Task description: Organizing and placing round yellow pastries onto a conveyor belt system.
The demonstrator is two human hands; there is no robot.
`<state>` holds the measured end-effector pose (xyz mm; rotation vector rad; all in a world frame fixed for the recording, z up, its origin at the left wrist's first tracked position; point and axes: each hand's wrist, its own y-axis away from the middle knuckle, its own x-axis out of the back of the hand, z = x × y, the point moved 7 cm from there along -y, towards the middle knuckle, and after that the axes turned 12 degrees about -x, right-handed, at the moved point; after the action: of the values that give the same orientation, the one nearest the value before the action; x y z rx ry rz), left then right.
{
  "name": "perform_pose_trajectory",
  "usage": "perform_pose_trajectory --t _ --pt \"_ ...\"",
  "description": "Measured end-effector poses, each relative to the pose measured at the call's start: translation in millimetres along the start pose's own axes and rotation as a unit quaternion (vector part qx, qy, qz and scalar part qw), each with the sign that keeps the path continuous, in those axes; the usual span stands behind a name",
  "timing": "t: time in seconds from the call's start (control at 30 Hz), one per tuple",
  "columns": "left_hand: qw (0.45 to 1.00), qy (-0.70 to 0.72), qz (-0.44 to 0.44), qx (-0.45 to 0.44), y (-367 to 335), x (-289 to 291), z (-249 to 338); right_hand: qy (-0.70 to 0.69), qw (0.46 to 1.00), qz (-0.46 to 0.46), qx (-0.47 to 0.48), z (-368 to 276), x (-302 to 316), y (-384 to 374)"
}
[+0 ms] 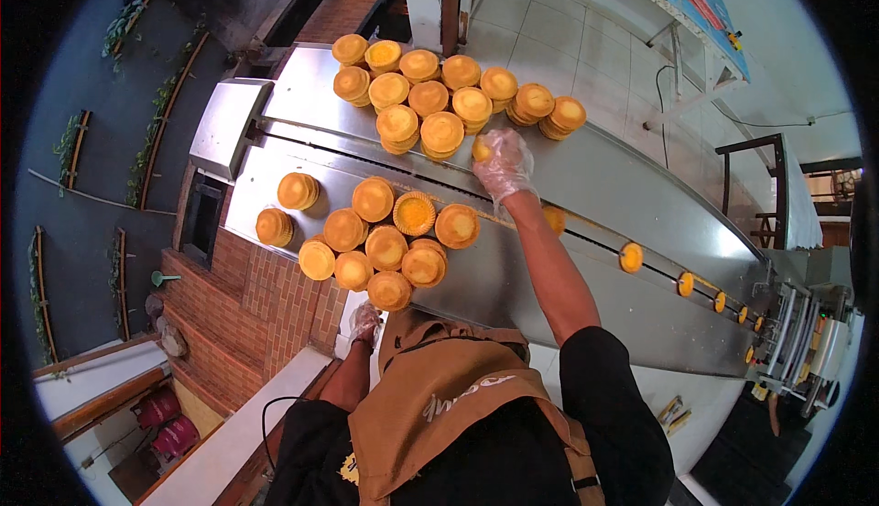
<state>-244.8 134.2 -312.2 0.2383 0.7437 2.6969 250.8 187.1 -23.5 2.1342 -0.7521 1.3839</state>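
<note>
My right hand (504,165), in a clear plastic glove, reaches over the narrow slot along the middle of the steel table. Its fingers are closed on a small round yellow tart (481,150), mostly covered by the hand. Just beyond and to the left stand stacks of golden tarts (442,132). More stacks (386,246) stand on the near side of the slot; one top tart (414,214) shows a fluted rim and a brighter yellow face. Low by the near table edge is my left hand (364,322), also gloved. Its fingers are too small and blurred to read.
Single tarts (631,257) stand spaced along the slot, leading right to a machine with metal rollers (810,341). A raised steel cover (231,126) sits at the table's left end. Two separate tart stacks (298,192) stand near it. Another table (705,11) is beyond.
</note>
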Motion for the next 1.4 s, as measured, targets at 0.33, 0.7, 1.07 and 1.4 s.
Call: perform_pose_trajectory --t 0.33,0.7,1.07,1.4 --pt "0.903 -0.361 -0.19 -0.134 -25 41 -82 -0.189 0.95 0.214 -0.126 104 6 130" --pt "0.943 -0.265 -0.184 -0.084 -42 36 -96 -0.325 0.917 0.047 -0.225 116 -23 85" --pt "0.995 -0.024 0.044 0.086 5 4 0 -0.051 0.997 0.013 -0.053 54 -13 25" --pt "0.956 -0.204 -0.182 -0.105 -29 26 -120 -0.384 0.92 -0.001 -0.081 65 -32 96"
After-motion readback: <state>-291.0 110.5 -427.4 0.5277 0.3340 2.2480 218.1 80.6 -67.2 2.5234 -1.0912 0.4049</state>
